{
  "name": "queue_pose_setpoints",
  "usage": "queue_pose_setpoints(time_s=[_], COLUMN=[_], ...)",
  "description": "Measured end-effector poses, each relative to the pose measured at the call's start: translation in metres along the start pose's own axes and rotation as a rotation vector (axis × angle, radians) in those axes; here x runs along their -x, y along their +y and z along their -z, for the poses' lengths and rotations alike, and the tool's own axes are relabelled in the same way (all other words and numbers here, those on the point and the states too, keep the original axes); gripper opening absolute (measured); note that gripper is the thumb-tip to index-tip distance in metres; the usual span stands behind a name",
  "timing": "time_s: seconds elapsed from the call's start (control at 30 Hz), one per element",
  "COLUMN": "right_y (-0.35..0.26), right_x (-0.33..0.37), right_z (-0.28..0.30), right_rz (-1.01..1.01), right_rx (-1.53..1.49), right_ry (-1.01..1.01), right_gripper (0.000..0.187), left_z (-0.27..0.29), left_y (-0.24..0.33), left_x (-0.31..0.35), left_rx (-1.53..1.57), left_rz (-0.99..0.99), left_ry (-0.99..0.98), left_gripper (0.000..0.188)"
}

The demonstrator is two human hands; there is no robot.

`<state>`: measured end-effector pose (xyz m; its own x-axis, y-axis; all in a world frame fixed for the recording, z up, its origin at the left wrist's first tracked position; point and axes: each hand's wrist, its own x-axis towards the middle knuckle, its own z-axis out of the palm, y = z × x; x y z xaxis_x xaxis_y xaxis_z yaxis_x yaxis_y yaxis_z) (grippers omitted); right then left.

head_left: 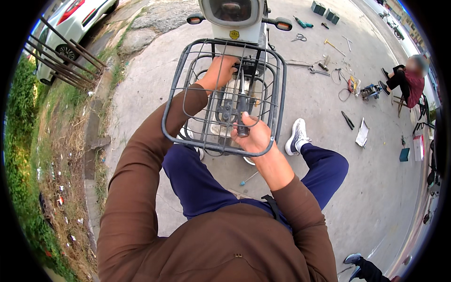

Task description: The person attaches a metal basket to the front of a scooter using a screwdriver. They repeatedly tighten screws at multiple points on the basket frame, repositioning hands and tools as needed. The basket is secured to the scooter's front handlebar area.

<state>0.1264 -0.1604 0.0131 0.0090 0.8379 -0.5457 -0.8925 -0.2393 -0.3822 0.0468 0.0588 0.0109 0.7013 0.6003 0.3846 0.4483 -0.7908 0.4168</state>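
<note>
While the wire basket (165, 116) sits at the front of the white scooter (233, 34), below its headlamp (233, 8), work at its mount looks under way rather than finished. The right hand (257, 135), by the basket's near edge, has its fingers curled around the handle of a screwdriver (242, 104), whose shank points away toward the basket's far edge. The left hand (221, 70) reaches to the far part of the basket, its fingers bent in close by the dark bracket (253, 67); whether they pinch a fastener or merely steady the metal is hidden.

What seems done: basket and bracket are in place together, and the tool is brought up to them. What seems left is the fastening itself, though no screw head is visible, so neither its tightness nor the tip's contact can be judged. Pliers (347, 120), a hammer (335, 47) and a teal power tool (303, 23) lie out of use on the pavement (324, 101), toward its right side, well apart from both hands.
</note>
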Motion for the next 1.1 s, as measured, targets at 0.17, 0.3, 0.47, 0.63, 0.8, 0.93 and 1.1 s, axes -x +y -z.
queue_pose_setpoints(time_s=[0.17, 0.3, 0.47, 0.63, 0.8, 0.93, 1.1], right_y=[-0.001, -0.001, -0.002, 0.0, 0.001, 0.0, 0.002], right_x=[-0.002, -0.003, -0.005, -0.006, -0.002, -0.002, -0.003], right_z=[0.002, 0.003, 0.005, 0.005, -0.002, -0.001, 0.001], right_rz=[-0.028, -0.03, -0.063, -0.062, -0.04, -0.025, -0.023], right_rx=[-0.025, -0.043, -0.087, -0.09, -0.085, -0.084, -0.066], right_ry=[-0.044, -0.041, -0.061, -0.079, -0.014, -0.02, -0.046], right_gripper=[0.023, 0.023, 0.022, 0.022, 0.022, 0.021, 0.021], left_z=[0.002, 0.001, 0.004, -0.008, -0.021, -0.007, 0.004], left_y=[0.001, 0.002, 0.004, -0.014, -0.038, -0.016, -0.001], left_x=[0.0, 0.002, 0.002, 0.003, 0.002, 0.006, 0.009], left_rx=[-0.03, -0.151, -0.165, -0.17, 0.017, -0.021, -0.24], left_rz=[-0.026, -0.108, -0.169, -0.214, -0.131, -0.118, -0.087], left_ry=[0.004, 0.023, 0.054, 0.044, -0.123, -0.062, -0.033], left_gripper=[0.027, 0.026, 0.022, 0.009, 0.009, 0.006, 0.015])
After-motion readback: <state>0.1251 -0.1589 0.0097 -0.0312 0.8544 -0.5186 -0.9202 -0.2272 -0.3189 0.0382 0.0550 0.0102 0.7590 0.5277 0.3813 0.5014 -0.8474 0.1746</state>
